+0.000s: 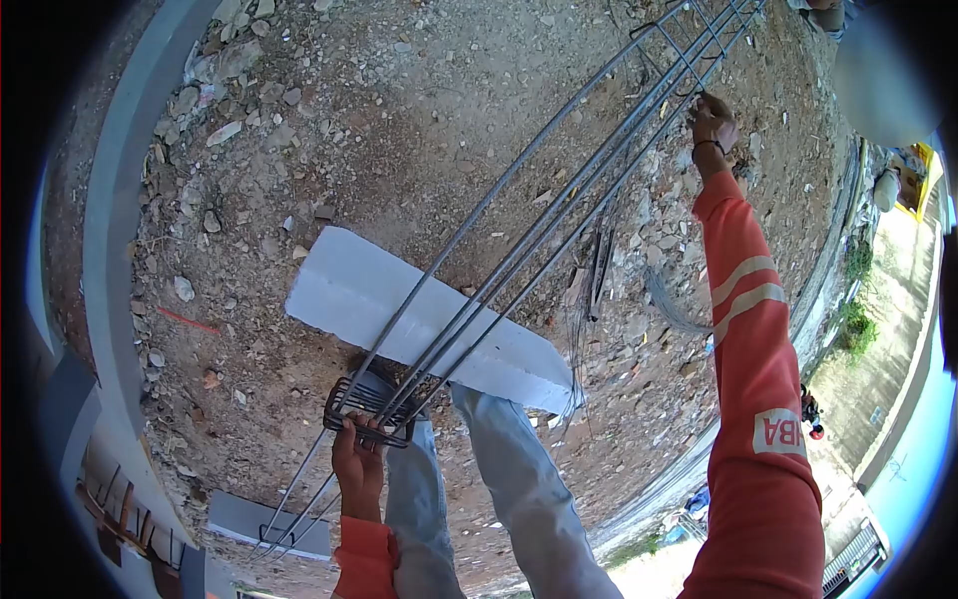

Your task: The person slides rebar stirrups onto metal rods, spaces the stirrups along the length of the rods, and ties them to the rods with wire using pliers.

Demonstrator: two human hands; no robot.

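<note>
Pinching stirrups (351, 397): left hand (357, 461) | right hand (713, 124): can't tell, distant | outdoors, stony dirt (349, 130) | grey block (344, 282) beneath rebar (539, 228)

Rubble-strewn dirt (399, 170) fills the centre. Green weeds (857, 329) grow at three o'clock; blue sky (913, 451) shows at four.

From my distant seat I saw an outdoor building site: stony bare earth (399, 130) all around, a steel rebar cage (549, 224) stretching from seven o'clock to one, and green plants (856, 327) near three o'clock.
</note>
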